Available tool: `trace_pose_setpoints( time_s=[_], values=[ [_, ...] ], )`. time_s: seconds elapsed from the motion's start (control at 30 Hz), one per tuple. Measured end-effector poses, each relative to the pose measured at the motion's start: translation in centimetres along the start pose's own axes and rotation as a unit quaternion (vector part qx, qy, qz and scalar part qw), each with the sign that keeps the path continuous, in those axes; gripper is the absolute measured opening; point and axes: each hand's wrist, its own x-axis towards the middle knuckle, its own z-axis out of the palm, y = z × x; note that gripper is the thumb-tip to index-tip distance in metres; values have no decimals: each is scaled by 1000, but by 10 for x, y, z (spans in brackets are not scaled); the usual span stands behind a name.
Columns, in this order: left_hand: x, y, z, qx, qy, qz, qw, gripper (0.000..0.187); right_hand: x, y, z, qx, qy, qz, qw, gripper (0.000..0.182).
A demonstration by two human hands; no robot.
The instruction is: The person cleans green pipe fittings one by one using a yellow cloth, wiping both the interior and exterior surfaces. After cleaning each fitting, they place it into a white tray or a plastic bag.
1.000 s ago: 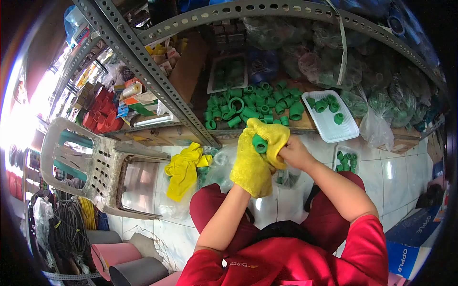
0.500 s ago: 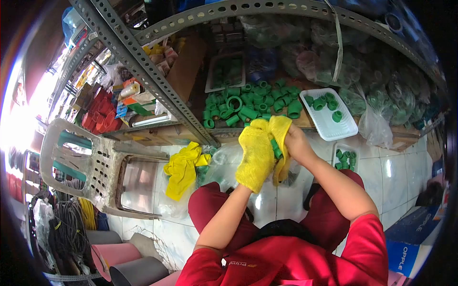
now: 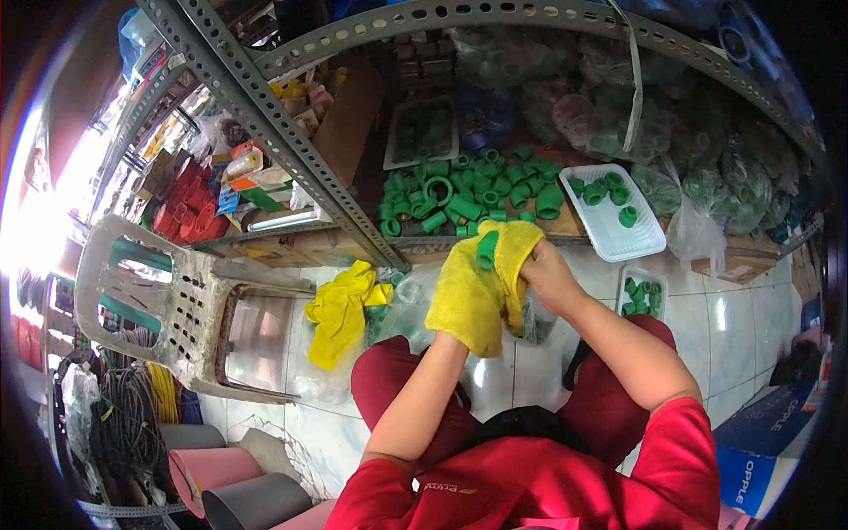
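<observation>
My left hand is covered by a yellow cloth (image 3: 461, 305), and only the left forearm (image 3: 420, 384) shows bare. Through the cloth, the left hand grips a green pipe fitting (image 3: 487, 251), part of which shows between the folds. My right hand (image 3: 549, 278) is closed on the cloth's right side, pressing it around the fitting; its fingertips are partly hidden. Beyond both hands, a heap of loose green pipe fittings (image 3: 477, 181) lies on the shelf. Right of the heap, a white tray (image 3: 649, 243) holds several more fittings.
A metal shelf post (image 3: 291, 150) slants down at left. A worn plastic chair (image 3: 190, 318) stands left, beside another yellow cloth (image 3: 340, 314) on clear plastic. A smaller tray of fittings (image 3: 643, 296) sits on the tiled floor. A blue box (image 3: 760, 450) stands at lower right.
The cloth has turned and shifted slightly left in my hands. The green fitting now shows near the top of the folds instead of at the middle right.
</observation>
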Motion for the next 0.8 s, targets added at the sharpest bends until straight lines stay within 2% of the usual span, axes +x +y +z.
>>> trace_pose_setpoints(
  time_s=[0.03, 0.1, 0.13, 0.2, 0.33, 0.4, 0.43, 0.5, 0.53, 0.57, 0.6, 0.63, 0.67, 0.7, 0.73, 0.77, 0.8],
  values=[
    [0, -3, -1, 0, 0, 0, 1000, 29, 0, -2, 0, 0, 0, 0, 1000, 30],
    [2, -9, 0, 24, 62, 63, 996, 31, -2, -9, 0, -115, 6, -63, 991, 29],
    [1, -11, 1, 23, 62, 64, 996, 31, -2, -9, 2, -116, 5, -63, 991, 29],
    [-2, -2, 9, -231, 124, -55, 963, 30, -5, -7, 8, -148, 53, -107, 982, 27],
    [-8, 2, 13, -253, 115, -25, 960, 29, 2, 1, -5, -139, 30, -60, 988, 25],
    [-8, -5, 9, -330, 85, -59, 938, 31, 2, 4, -7, 40, -12, 14, 999, 23],
    [-9, -8, 6, -367, 71, -76, 924, 33, 1, 3, -6, 40, -12, 14, 999, 23],
    [-10, -9, 2, -440, 42, -110, 890, 37, 1, 0, -4, 131, -1, 57, 990, 23],
    [-10, -8, 0, -440, 42, -111, 890, 37, 2, 0, -5, 131, -1, 58, 990, 23],
    [-7, -1, -1, -137, 23, -81, 987, 33, 4, 0, -9, 244, 6, 59, 968, 24],
    [-4, 4, -2, 180, 1, -42, 983, 30, 7, -1, -13, 352, 13, 58, 934, 26],
    [2, -14, -15, 167, -39, 12, 985, 24, 10, -2, -19, 336, 10, 27, 942, 26],
    [3, -11, -13, 167, -37, 13, 985, 24, 9, -3, -23, 335, 8, 27, 942, 26],
    [5, -7, -12, 301, -16, 92, 949, 24, 9, -6, -26, 256, 5, 9, 967, 27],
    [6, -2, -10, 429, 3, 170, 887, 23, 10, -8, -28, 176, 3, -12, 984, 28],
    [5, 4, -6, 429, 3, 170, 887, 23, 9, -7, -28, 45, 10, 1, 999, 28],
    [4, 11, 0, 419, 42, 143, 896, 22, 5, -4, -24, 44, 10, 2, 999, 28]
  ],
)
